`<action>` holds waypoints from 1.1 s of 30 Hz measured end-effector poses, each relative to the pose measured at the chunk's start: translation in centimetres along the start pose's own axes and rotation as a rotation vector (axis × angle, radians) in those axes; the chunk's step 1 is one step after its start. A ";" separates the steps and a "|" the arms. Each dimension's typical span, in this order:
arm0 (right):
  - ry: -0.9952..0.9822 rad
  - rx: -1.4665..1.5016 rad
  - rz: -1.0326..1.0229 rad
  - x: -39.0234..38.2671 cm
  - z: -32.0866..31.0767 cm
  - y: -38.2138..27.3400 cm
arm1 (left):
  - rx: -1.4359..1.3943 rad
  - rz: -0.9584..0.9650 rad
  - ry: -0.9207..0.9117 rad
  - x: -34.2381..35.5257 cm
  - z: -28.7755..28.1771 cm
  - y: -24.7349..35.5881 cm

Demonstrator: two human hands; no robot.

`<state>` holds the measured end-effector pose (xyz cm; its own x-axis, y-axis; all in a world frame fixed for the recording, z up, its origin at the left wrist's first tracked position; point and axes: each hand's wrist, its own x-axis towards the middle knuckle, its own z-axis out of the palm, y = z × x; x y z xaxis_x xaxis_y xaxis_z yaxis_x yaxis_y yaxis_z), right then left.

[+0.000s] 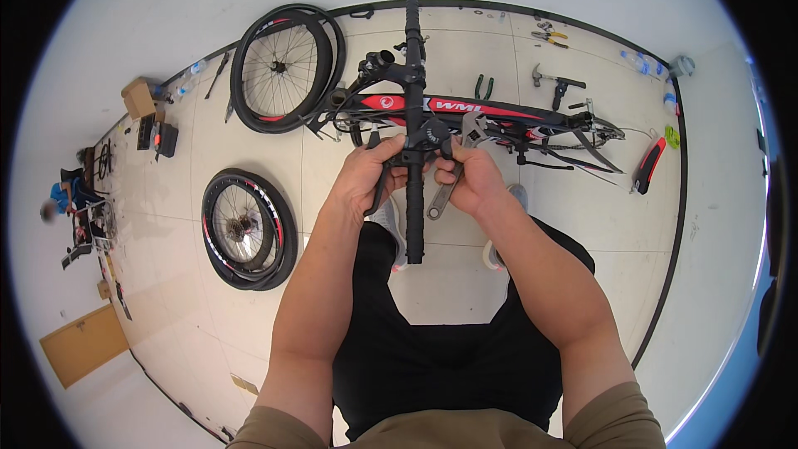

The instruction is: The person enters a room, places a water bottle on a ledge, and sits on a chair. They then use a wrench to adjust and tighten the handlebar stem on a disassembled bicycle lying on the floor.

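Observation:
A black and red bicycle frame [515, 114] lies across the floor in front of me. Its black wrapped handlebar [416, 229] runs toward me between my hands. My left hand [366, 173] is closed on a black brake lever [376, 201] beside the bar, thumb near the clamp. In my right hand [475, 176] is a grey adjustable wrench [445, 196], its jaw up past my fingers and its handle slanting down toward the bar. My right fingertips sit close to a round black part [432, 133] on the bar; whether they touch it is hidden.
Two groups of wheels lie to the left: one wheel [283, 66] farther off, another [248, 229] nearer. Beyond the frame are a hammer [559, 80], green-handled pliers [484, 86] and yellow-handled pliers [549, 34]. A cardboard box [143, 98] and bottles [642, 62] line the walls.

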<state>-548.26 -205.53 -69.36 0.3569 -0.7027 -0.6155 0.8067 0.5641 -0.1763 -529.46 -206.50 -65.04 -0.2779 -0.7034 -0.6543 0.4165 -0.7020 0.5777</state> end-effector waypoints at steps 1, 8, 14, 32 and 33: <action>0.002 0.003 -0.001 0.0 0.0 0.0 | 0.006 0.001 0.001 0.0 0.0 0.0; -0.024 0.003 0.007 0.0 0.0 -0.1 | 0.040 0.006 0.010 0.1 -0.1 -0.1; -0.036 -0.039 -0.002 0.1 0.0 0.1 | 0.019 -0.009 -0.034 0.5 -0.5 -0.3; 0.008 -0.031 -0.031 -0.3 0.7 -0.5 | -0.043 -0.031 -0.064 0.3 -0.7 -0.2; 0.007 -0.045 -0.028 -0.3 0.8 -0.6 | -0.035 -0.036 -0.066 0.3 -0.7 -0.2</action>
<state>-548.50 -205.96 -68.45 0.3312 -0.7154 -0.6153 0.7943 0.5634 -0.2275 -529.02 -206.51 -65.72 -0.3491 -0.6846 -0.6399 0.4349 -0.7232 0.5365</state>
